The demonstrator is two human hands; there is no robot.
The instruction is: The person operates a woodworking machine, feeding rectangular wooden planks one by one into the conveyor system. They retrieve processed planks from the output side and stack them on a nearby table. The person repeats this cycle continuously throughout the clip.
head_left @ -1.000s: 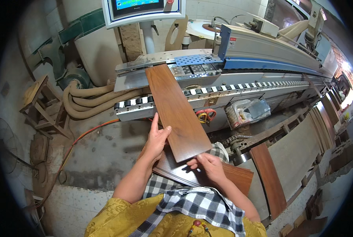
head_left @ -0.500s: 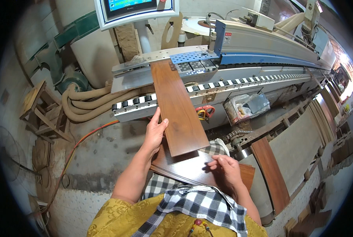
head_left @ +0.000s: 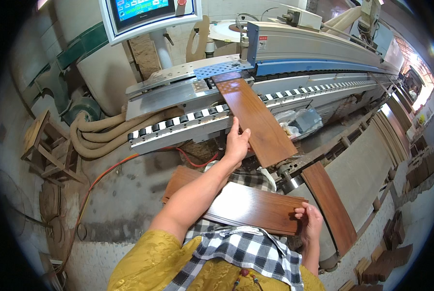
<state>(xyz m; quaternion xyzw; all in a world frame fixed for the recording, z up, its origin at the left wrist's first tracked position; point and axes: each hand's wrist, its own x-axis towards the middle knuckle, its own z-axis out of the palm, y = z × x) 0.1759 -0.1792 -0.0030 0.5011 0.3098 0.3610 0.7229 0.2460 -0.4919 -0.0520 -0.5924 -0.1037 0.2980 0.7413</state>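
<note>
My left hand (head_left: 237,144) grips the left edge of a brown wooden plank (head_left: 258,126), its thumb lying on the top face. The far end of that plank rests under the blue perforated guard (head_left: 219,68) of a machine, across its roller track (head_left: 178,121); the near end sticks out toward me. Over my lap lie a few more wooden planks (head_left: 255,206), the top one shiny with glare. Curled fingers of my right hand (head_left: 311,222) close on the right end of these lap planks. My left forearm covers part of them.
A control screen (head_left: 141,9) stands at the upper left. To the right, a grey conveyor belt (head_left: 357,169) carries another plank (head_left: 328,206). A basket with plastic bags (head_left: 302,121) hangs below the track. Hoses (head_left: 98,138) and a wooden stool (head_left: 52,150) are at left.
My left hand has swung the plank rightward along the track, its far end now under the guard. My right hand has moved right to the end of the lap planks. The view has shifted.
</note>
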